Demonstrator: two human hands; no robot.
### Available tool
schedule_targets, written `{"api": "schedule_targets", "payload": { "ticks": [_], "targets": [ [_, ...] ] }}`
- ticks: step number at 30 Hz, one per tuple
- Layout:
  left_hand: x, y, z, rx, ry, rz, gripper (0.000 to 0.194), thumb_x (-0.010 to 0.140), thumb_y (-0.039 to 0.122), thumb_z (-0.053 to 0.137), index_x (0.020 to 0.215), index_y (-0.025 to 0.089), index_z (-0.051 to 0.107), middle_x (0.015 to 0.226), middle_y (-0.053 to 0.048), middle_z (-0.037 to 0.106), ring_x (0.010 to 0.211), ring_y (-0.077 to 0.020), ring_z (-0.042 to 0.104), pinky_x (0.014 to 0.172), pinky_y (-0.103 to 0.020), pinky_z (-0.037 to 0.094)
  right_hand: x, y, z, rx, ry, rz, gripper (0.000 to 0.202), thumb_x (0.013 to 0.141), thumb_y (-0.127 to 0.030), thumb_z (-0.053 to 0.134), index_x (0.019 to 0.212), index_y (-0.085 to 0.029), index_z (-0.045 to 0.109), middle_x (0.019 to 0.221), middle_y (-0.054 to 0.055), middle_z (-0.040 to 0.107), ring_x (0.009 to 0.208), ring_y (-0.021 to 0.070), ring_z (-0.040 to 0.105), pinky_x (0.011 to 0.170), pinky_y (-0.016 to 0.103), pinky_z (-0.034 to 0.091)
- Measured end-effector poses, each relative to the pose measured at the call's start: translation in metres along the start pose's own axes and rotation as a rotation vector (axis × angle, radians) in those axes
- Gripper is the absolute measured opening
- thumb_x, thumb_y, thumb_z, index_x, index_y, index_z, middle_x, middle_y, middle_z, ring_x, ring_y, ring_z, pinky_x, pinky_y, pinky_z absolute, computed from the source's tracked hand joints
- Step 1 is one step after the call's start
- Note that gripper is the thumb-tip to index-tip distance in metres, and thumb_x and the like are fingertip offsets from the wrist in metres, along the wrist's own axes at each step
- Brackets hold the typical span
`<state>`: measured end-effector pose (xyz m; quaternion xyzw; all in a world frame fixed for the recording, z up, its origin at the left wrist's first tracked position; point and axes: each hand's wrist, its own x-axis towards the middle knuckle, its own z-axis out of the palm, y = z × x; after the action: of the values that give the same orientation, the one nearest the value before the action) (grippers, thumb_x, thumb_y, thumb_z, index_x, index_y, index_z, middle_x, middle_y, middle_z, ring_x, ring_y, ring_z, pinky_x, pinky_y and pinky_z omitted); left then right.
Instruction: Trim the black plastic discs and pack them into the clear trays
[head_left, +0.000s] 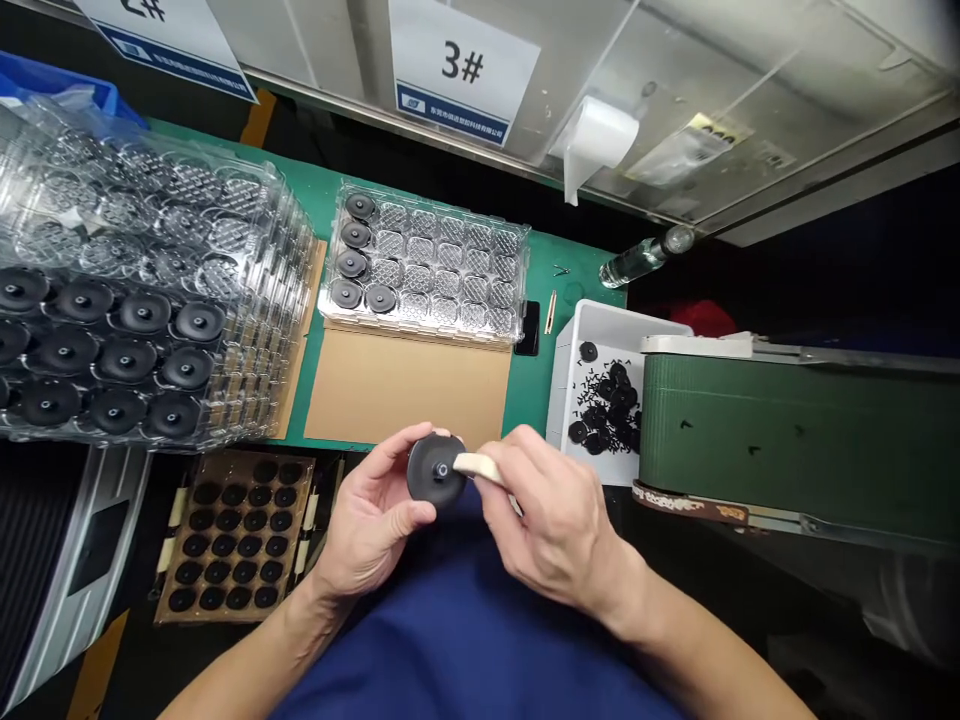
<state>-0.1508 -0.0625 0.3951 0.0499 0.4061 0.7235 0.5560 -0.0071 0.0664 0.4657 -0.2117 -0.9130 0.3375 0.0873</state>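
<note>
Black disc (436, 468) just below frame centre, face tilted upward, rim grasped between thumb and fingers of the left grip (375, 515). At 3 o'clock from there, right grip (551, 510) clenched on a pale slim tool (476, 465), tip at the hollow stem; contact or slight gap impossible to tell.

Possible trouble: a nicked stem or scratched face from too hard a press; a jabbed left thumb from a slipping tip; a dropped disc from loose hold on the smooth rim.

Disc matte, round, plastic-looking, with raised centre stem. At 12 o'clock, brown flat cardboard (405, 380), then clear thin-walled tray (476, 290) with 5 discs in rounded, patterned pockets, all on the green worktop (311, 200). At 10 o'clock, glossy stack of clear trays (262, 340), large discs in the nearer rows on top. At 8 o'clock, lower down, brownish tray (225, 470) with rows of dark discs. At 1 o'clock, dark phone (527, 335) and pale tweezers (551, 312). At 2 o'clock, smooth white bin (634, 318) with black discs and angular scraps. Farther at 3 o'clock, green belt (787, 490) with 3 small bent scraps.
</note>
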Motion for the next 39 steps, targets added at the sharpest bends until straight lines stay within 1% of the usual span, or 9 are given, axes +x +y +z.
{"api": "schedule_targets", "payload": {
  "ticks": [3, 7, 11, 15, 18, 24, 29, 32, 39],
  "targets": [
    [0.002, 0.001, -0.001, -0.007, -0.022, -0.038, 0.057, 0.075, 0.025, 0.094, 0.129, 0.028, 0.077, 0.129, -0.008, 0.078, 0.117, -0.0215, 0.074, 0.104, -0.025, 0.056, 0.003, 0.003, -0.003, 0.037, -0.08, -0.033, 0.019, 0.105, -0.015, 0.046, 0.094, -0.017, 0.062, 0.082, 0.004, 0.052, 0.07, 0.0186, 0.046, 0.063, 0.034, 0.035],
    [0.001, 0.003, -0.005, -0.018, -0.028, -0.111, 0.056, 0.077, 0.028, 0.093, 0.131, 0.029, 0.076, 0.129, -0.008, 0.078, 0.119, -0.0201, 0.073, 0.103, -0.02, 0.055, 0.005, 0.006, -0.005, 0.006, -0.03, 0.008, 0.019, 0.104, -0.015, 0.048, 0.092, -0.017, 0.063, 0.08, 0.002, 0.05, 0.066, 0.0164, 0.043, 0.061, 0.033, 0.033],
    [-0.001, 0.002, -0.008, -0.064, -0.023, -0.201, 0.056, 0.079, 0.035, 0.092, 0.132, 0.027, 0.076, 0.128, -0.01, 0.078, 0.116, -0.0206, 0.074, 0.1, -0.02, 0.056, 0.006, 0.01, -0.005, 0.062, -0.107, -0.05, 0.02, 0.104, -0.016, 0.048, 0.088, -0.018, 0.061, 0.078, 0.001, 0.048, 0.066, 0.0159, 0.041, 0.06, 0.033, 0.031],
    [-0.004, -0.001, -0.009, -0.101, 0.059, -0.26, 0.052, 0.08, 0.037, 0.09, 0.129, 0.025, 0.078, 0.119, -0.011, 0.081, 0.104, -0.0188, 0.077, 0.092, -0.019, 0.059, 0.007, 0.013, -0.003, 0.015, -0.077, -0.006, 0.021, 0.104, -0.016, 0.048, 0.088, -0.018, 0.06, 0.079, 0.0, 0.048, 0.065, 0.0153, 0.04, 0.06, 0.033, 0.031],
    [-0.005, -0.004, -0.007, -0.111, 0.13, -0.278, 0.048, 0.081, 0.043, 0.088, 0.124, 0.023, 0.081, 0.118, -0.012, 0.081, 0.102, -0.0207, 0.076, 0.09, -0.022, 0.061, 0.006, 0.015, -0.002, 0.078, -0.151, -0.041, 0.021, 0.104, -0.017, 0.048, 0.086, -0.019, 0.058, 0.079, 0.0, 0.048, 0.066, 0.0153, 0.04, 0.06, 0.032, 0.031],
    [-0.004, -0.007, -0.002, -0.084, 0.226, -0.327, 0.045, 0.08, 0.048, 0.088, 0.113, 0.019, 0.085, 0.113, -0.012, 0.08, 0.1, -0.0215, 0.073, 0.084, -0.022, 0.062, 0.003, 0.016, -0.003, 0.062, -0.184, -0.034, 0.02, 0.103, -0.016, 0.047, 0.085, -0.02, 0.056, 0.078, -0.001, 0.047, 0.065, 0.0153, 0.04, 0.061, 0.032, 0.03],
    [0.0, -0.006, -0.003, -0.102, 0.113, -0.404, 0.043, 0.083, 0.047, 0.084, 0.114, 0.018, 0.085, 0.097, -0.011, 0.078, 0.075, -0.0205, 0.068, 0.062, -0.03, 0.064, 0.001, 0.018, -0.001, -0.055, -0.131, -0.052, 0.026, 0.109, -0.022, 0.047, 0.085, -0.02, 0.056, 0.08, 0.001, 0.048, 0.069, 0.0171, 0.041, 0.064, 0.034, 0.031],
    [0.0, -0.007, -0.006, -0.1, 0.087, -0.422, 0.041, 0.086, 0.046, 0.081, 0.116, 0.018, 0.084, 0.095, -0.011, 0.078, 0.074, -0.0203, 0.069, 0.064, -0.031, 0.065, -0.001, 0.018, -0.002, -0.076, -0.16, -0.056, 0.026, 0.11, -0.023, 0.047, 0.086, -0.019, 0.057, 0.08, 0.001, 0.048, 0.069, 0.0174, 0.041, 0.063, 0.034, 0.031],
    [0.0, -0.011, -0.008, -0.178, -0.136, -0.529, 0.04, 0.096, 0.044, 0.07, 0.123, 0.018, 0.081, 0.092, -0.013, 0.079, 0.074, -0.0223, 0.072, 0.068, -0.035, 0.066, 0.0, 0.013, -0.01, -0.159, -0.174, -0.181, 0.027, 0.111, -0.023, 0.041, 0.103, -0.014, 0.065, 0.085, 0.005, 0.055, 0.071, 0.0208, 0.045, 0.063, 0.036, 0.036]
  ]
}}
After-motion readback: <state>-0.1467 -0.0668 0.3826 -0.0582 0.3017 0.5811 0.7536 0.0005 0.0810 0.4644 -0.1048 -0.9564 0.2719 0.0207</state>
